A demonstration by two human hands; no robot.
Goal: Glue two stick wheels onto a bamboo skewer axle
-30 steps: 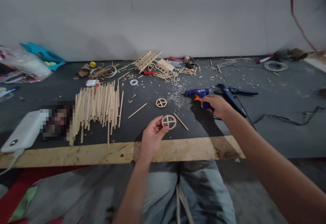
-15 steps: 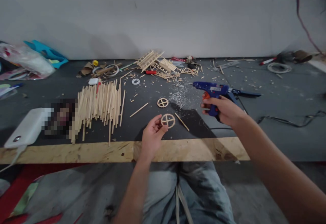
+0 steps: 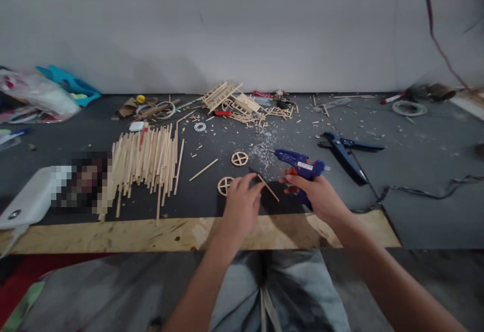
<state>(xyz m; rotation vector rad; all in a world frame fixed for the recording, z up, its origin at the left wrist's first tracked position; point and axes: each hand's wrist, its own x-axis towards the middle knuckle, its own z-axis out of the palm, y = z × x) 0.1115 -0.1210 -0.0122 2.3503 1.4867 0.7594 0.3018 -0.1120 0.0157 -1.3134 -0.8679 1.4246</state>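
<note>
The left fingers (image 3: 247, 182) point forward and down in a loose curve, the thumb a little apart on the right; their tips are at the far end of a short stick (image 3: 269, 189), and whether they pinch it I cannot tell. The left hand (image 3: 242, 203) is low over the bench (image 3: 212, 140), back upward, its forearm rising from the near edge. The right fingers are curled about the handle of a glue gun (image 3: 300, 163), close to its orange trigger; the right hand (image 3: 321, 198) holds it above the bench, nozzle to the left, forearm slanting in from the lower right.

The gun is dark blue with a pale label and a thin metal tip. The short stick is pale, straight and slender, lying aslant between the hands. Just left of the left fingers lies a spoked wheel (image 3: 224, 186), partly hidden by them; a second wheel (image 3: 239, 158), round with crossed spokes, lies flat beyond. Farther out are a heap of sticks (image 3: 145, 158) on the left and a blue cutter (image 3: 346, 155) on the right.
</note>
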